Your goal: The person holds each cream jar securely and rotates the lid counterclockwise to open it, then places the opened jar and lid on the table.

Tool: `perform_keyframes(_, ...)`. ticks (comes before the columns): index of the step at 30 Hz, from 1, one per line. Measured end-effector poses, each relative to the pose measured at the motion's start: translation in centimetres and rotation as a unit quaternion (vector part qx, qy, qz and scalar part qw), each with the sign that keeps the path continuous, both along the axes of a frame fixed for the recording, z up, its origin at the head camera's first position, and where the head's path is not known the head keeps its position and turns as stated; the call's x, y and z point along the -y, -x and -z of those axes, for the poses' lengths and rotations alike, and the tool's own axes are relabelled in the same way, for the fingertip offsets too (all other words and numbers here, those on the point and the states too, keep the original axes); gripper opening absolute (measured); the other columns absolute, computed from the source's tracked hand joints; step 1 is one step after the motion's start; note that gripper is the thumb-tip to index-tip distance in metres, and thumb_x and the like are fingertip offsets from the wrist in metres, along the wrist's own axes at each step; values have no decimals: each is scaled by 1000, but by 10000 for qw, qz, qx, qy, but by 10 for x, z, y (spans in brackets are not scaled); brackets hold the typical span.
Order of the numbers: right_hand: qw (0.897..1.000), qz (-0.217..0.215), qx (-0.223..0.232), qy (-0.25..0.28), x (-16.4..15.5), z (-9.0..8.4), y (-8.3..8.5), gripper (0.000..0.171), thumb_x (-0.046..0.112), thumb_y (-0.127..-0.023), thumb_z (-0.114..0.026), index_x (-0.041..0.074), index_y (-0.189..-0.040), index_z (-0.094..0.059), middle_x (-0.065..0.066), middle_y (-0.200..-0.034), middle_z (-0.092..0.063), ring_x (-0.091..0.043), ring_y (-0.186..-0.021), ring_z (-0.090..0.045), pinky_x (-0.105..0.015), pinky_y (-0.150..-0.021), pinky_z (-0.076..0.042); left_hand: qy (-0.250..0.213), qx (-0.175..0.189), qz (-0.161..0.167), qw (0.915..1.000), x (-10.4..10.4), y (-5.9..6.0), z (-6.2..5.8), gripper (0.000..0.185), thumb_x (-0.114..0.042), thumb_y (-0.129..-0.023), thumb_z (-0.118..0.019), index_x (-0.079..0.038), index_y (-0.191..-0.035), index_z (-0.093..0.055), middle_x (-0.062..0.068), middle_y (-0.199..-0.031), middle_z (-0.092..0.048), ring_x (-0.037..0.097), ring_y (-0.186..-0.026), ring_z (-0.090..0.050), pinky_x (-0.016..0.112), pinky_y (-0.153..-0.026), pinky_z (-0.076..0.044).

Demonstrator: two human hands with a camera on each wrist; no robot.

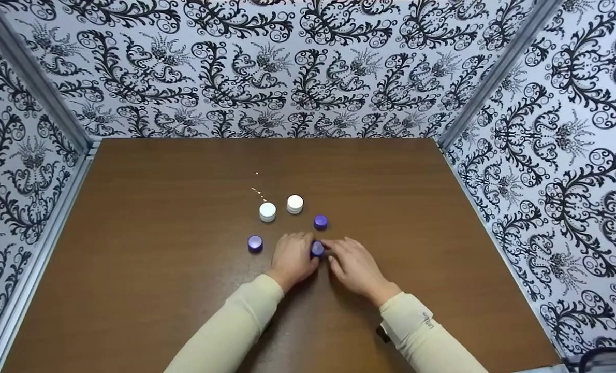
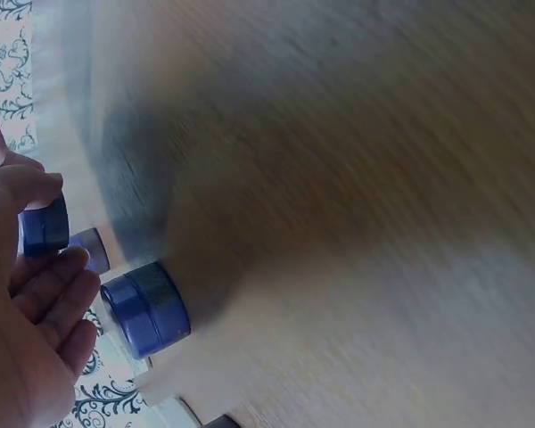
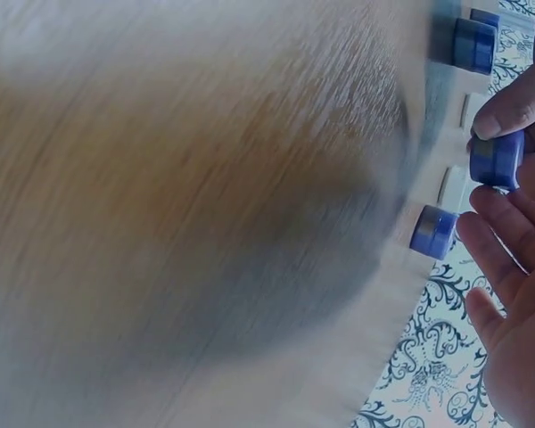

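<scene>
**Purple jar held between two hands at mid-worktop**

The purple jar (image 1: 317, 249) sits near the middle of the brown worktop (image 1: 132, 290), slightly toward its near edge, held between both hands. The left hand (image 1: 292, 259) touches it from the left; in the left wrist view its thumb lies on the jar (image 2: 45, 225) while the other fingers (image 2: 58, 299) are extended and relaxed. The right hand (image 1: 353, 264) meets the jar from the right; in the right wrist view thumb and a finger pinch the jar (image 3: 497, 159), and the remaining fingers (image 3: 495, 259) are spread apart. Both forearms wear cream sleeves (image 1: 235, 326). Left of the hands stands a second purple jar (image 1: 255, 243), apart from them. Just beyond the held jar stands a third purple jar (image 1: 320, 221). Farther toward the far edge, two white jars (image 1: 267, 211) stand side by side, near each other but not touching. Patterned black-and-white walls (image 1: 308, 67) enclose the worktop on three sides.
</scene>
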State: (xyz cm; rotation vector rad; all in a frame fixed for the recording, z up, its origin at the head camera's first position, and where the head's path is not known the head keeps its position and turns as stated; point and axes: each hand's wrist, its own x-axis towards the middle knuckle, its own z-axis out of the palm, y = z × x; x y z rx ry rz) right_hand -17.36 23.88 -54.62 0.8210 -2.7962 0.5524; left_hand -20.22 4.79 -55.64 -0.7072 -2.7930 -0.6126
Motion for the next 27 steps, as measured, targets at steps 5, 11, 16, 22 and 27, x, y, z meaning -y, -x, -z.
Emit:
perform_keyframes(5, 9994, 187, 180, 229, 3, -1, 2, 32, 21, -99, -60, 6, -126, -66, -6, -118, -69, -25, -113, -63, -49, -105, -39, -163, -36, 0, 9999, 2, -2, 2, 36, -29, -73, -81, -9, -98, -65, 7, -95, -67, 28, -91, -65, 44, -84, -48)
perform_keyframes(11, 9883, 776, 1030, 815, 7, -5, 2, 37, 39, -98, -61, 11, -120, -69, 0, -105, -72, -15, -91, -68, -40, -84, -53, -252, -124, 120, 9995, 3, -6, 1, 36, -31, -72, -81, -9, -96, -65, 5, -92, -63, 27, -88, -61, 43, -79, -47)
perform_keyframes(16, 9772, 864, 1436, 1305, 8, -4, 4, 33, 37, -95, -66, 10, -115, -70, 4, -95, -72, -11, -83, -68, -36, -78, -54, -264, -185, 234, 9992, 3, -8, 0, 35, -30, -71, -81, -10, -95, -66, 4, -92, -61, 27, -88, -59, 44, -80, -47)
perform_keyframes(22, 9681, 817, 1618, 1730, 10, -5, 5, 23, 27, -94, -69, 9, -108, -70, 4, -90, -70, -12, -82, -66, -36, -76, -53, -298, -104, 278, 9991, 5, -9, 0, 37, -33, -73, -82, -10, -97, -66, 3, -94, -61, 26, -90, -59, 44, -82, -47)
perform_keyframes(27, 9640, 754, 1725, 1876, 11, -6, 6, 21, 24, -94, -69, 8, -107, -69, 2, -91, -70, -14, -83, -66, -37, -77, -53, -136, -124, 232, 9996, 8, -10, 0, 39, -39, -74, -81, -10, -98, -70, 2, -94, -63, 25, -90, -60, 44, -84, -48)
